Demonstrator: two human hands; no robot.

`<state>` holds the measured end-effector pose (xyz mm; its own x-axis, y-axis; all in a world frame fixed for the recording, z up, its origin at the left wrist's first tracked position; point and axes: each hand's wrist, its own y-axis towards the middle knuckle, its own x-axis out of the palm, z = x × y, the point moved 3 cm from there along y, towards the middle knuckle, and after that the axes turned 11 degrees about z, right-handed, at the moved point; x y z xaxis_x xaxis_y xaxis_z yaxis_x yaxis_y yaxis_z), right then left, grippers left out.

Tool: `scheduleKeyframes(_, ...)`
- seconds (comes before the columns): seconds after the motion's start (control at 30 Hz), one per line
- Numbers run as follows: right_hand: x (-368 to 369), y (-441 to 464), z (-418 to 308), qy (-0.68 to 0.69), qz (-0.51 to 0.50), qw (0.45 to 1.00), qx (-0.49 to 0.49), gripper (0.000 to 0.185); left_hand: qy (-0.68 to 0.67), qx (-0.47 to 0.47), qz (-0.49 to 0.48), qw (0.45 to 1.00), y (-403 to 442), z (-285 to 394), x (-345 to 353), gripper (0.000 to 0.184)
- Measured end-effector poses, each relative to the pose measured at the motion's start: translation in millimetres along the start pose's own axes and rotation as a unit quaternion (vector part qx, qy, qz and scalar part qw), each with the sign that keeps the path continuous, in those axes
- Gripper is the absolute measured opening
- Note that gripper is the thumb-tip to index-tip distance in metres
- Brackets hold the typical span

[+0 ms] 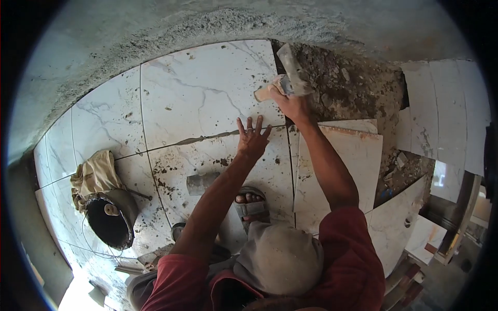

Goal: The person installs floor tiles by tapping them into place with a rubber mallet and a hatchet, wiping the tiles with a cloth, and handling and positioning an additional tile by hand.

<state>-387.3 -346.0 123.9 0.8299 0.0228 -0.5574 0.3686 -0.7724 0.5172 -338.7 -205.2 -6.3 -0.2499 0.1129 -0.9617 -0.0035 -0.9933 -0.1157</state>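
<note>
My left hand point(252, 141) lies on a white marbled floor tile point(207, 98), fingers spread, close to the seam with the tile nearer my feet. A ring shows on one finger. Near the big tile's right edge, my right hand point(291, 102) is closed round a mortar-smeared tool point(293, 70) with a tan handle and a long grey head. Its exact kind is unclear. Rough dark soil and rubble point(350, 83) lie just right of it. Grey mortar point(199, 139) has come up along part of the seam.
Loose tiles point(342, 166) are stacked beneath my right forearm. A black bucket point(129, 207) and a beige cloth point(98, 173) sit at left. A grey cylindrical object point(201, 183) lies by my sandalled foot point(251, 207). The rough wall point(207, 31) borders the far side. Tile pieces point(425, 238) lie at right.
</note>
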Motion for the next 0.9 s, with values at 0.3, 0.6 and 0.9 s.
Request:
scheduleKeyframes(0.3,34,2,-7,0.069,0.022,0.995,0.063,0.023,-0.012,-0.014,-0.001,1.0,-5,0,7,0.052)
scheduleKeyframes(0.6,85,-10,-25,0.131,0.027,0.99,-0.034,0.018,-0.048,0.062,0.009,0.997,-72,-16,-41,0.059)
scheduleKeyframes(0.9,34,-68,-40,0.088,-0.188,0.965,0.158,0.03,0.026,-0.038,-0.148,0.988,-196,-172,-124,0.062)
